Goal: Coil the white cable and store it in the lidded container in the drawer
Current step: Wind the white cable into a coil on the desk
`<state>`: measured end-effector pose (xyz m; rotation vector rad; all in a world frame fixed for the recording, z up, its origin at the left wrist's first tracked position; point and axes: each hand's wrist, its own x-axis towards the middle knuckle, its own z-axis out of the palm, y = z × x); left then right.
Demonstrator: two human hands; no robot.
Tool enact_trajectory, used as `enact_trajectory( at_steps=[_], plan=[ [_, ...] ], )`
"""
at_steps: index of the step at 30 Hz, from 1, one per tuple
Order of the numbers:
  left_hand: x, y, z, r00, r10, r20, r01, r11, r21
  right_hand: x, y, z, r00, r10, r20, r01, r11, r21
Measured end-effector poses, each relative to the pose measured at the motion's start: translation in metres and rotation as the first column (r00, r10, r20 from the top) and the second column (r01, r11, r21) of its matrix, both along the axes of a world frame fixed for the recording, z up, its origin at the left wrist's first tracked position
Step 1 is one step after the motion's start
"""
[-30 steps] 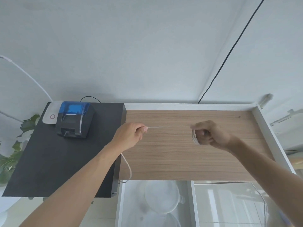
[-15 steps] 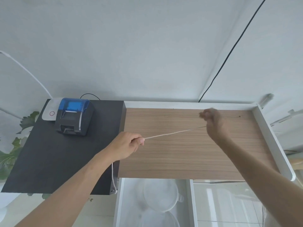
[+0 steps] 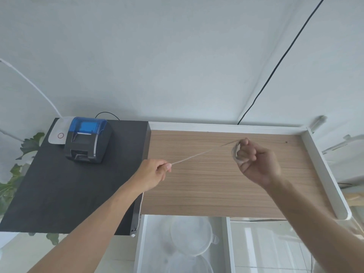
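The white cable (image 3: 194, 156) runs taut between both hands above the wooden desktop (image 3: 216, 190). My left hand (image 3: 152, 173) pinches the cable near the desk's left edge. The cable's loose end hangs down from that hand to a plug (image 3: 133, 235) by the desk's front corner. My right hand (image 3: 256, 161) is closed on several loops of the cable wound around its fingers. Below the desk's front edge an open white drawer (image 3: 140, 243) holds a round translucent container (image 3: 192, 236) with its lid on.
A blue and black receipt printer (image 3: 87, 139) and a white device (image 3: 58, 133) sit on a black surface (image 3: 59, 186) at left. A plant (image 3: 15, 170) stands at far left. A white raised rim (image 3: 325, 174) borders the desk's right. A black wire (image 3: 275, 64) runs down the wall.
My right hand has swung back toward me and turned palm-side up, showing the cable loops on its fingers. The hanging end of the cable has shortened and its plug has risen.
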<state>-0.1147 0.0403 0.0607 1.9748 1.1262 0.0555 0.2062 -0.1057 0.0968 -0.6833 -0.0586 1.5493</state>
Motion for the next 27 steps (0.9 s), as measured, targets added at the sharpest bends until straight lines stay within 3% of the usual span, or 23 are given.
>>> enact_trajectory(
  at_steps=[2, 4, 6, 7, 8, 9, 10, 11, 12, 15, 17, 18, 19, 20, 21, 22, 23, 24, 25, 26, 27],
  plan=[
    [0.0, -0.013, -0.005, 0.999, -0.05, -0.018, 0.049, 0.997, -0.054, -0.012, 0.013, -0.011, 0.938, -0.329, -0.106, 0.321, 0.943, -0.083],
    [-0.001, -0.025, -0.008, 0.995, -0.098, -0.025, 0.095, 0.99, -0.106, -0.016, 0.03, -0.026, 0.85, -0.521, -0.074, 0.503, 0.846, -0.176],
    [0.0, -0.034, -0.008, 0.99, -0.138, -0.005, 0.136, 0.977, -0.162, -0.021, 0.046, -0.042, 0.821, -0.539, 0.187, 0.57, 0.792, -0.218],
    [0.002, -0.038, -0.006, 0.987, -0.159, 0.009, 0.158, 0.97, -0.183, -0.025, 0.049, -0.048, 0.777, -0.453, 0.437, 0.574, 0.794, -0.199],
    [0.004, -0.041, -0.004, 0.984, -0.176, 0.025, 0.178, 0.964, -0.198, -0.028, 0.048, -0.053, 0.628, -0.284, 0.725, 0.537, 0.832, -0.139],
    [0.006, -0.042, 0.0, 0.982, -0.185, 0.041, 0.189, 0.96, -0.207, -0.03, 0.044, -0.057, 0.354, -0.094, 0.931, 0.43, 0.9, -0.072],
    [0.008, -0.042, 0.004, 0.982, -0.18, 0.054, 0.187, 0.96, -0.206, -0.029, 0.038, -0.061, 0.044, 0.037, 0.998, 0.26, 0.964, -0.048],
    [0.008, -0.039, 0.008, 0.985, -0.161, 0.061, 0.17, 0.966, -0.194, -0.028, 0.031, -0.062, -0.208, 0.093, 0.974, 0.077, 0.994, -0.079],
    [0.008, -0.034, 0.012, 0.989, -0.133, 0.061, 0.141, 0.975, -0.171, -0.024, 0.022, -0.062, -0.374, 0.091, 0.923, -0.088, 0.987, -0.133],
    [0.004, -0.016, 0.02, 0.997, -0.076, 0.028, 0.078, 0.995, -0.066, -0.009, 0.0, -0.056, -0.683, 0.004, 0.73, -0.345, 0.88, -0.327],
    [0.002, -0.007, 0.021, 0.998, -0.067, 0.004, 0.067, 0.997, -0.027, -0.004, -0.006, -0.046, -0.761, 0.059, 0.646, -0.326, 0.826, -0.459],
    [0.001, -0.004, 0.02, 0.998, -0.06, -0.002, 0.06, 0.998, -0.021, -0.002, -0.006, -0.042, -0.719, 0.171, 0.674, -0.288, 0.809, -0.512],
    [0.0, -0.002, 0.019, 0.999, -0.047, -0.004, 0.047, 0.999, -0.018, 0.001, -0.005, -0.035, -0.552, 0.326, 0.767, -0.27, 0.801, -0.535],
    [0.0, -0.001, 0.017, 1.0, -0.029, -0.002, 0.029, 0.999, -0.014, 0.005, -0.004, -0.029, -0.244, 0.458, 0.855, -0.293, 0.805, -0.515],
    [-0.001, -0.001, 0.015, 1.0, -0.008, -0.001, 0.008, 1.0, -0.008, 0.009, -0.004, -0.023, 0.125, 0.504, 0.855, -0.345, 0.83, -0.439],
    [0.0, -0.001, 0.013, 1.0, 0.011, -0.001, -0.011, 1.0, -0.006, 0.01, -0.006, -0.019, 0.45, 0.476, 0.755, -0.386, 0.867, -0.316],
    [0.0, -0.003, 0.011, 1.0, 0.023, -0.002, -0.023, 1.0, -0.008, 0.01, -0.008, -0.015, 0.702, 0.405, 0.586, -0.378, 0.909, -0.176],
    [0.001, -0.005, 0.009, 1.0, 0.028, -0.007, -0.028, 0.999, -0.016, 0.009, -0.009, -0.014, 0.88, 0.289, 0.377, -0.283, 0.956, -0.072],
    [0.002, -0.007, 0.008, 1.0, 0.026, -0.015, -0.026, 0.999, -0.028, 0.009, -0.008, -0.016, 0.979, 0.126, 0.163, -0.123, 0.992, -0.027],
    [0.003, -0.01, 0.007, 1.0, 0.013, -0.028, -0.014, 0.999, -0.043, 0.009, -0.004, -0.018, 0.998, -0.068, -0.014, 0.068, 0.997, -0.033],
    [0.003, -0.013, 0.007, 0.999, -0.012, -0.045, 0.009, 0.998, -0.06, 0.011, 0.002, -0.023, 0.955, -0.269, -0.122, 0.263, 0.962, -0.068]
  ],
)
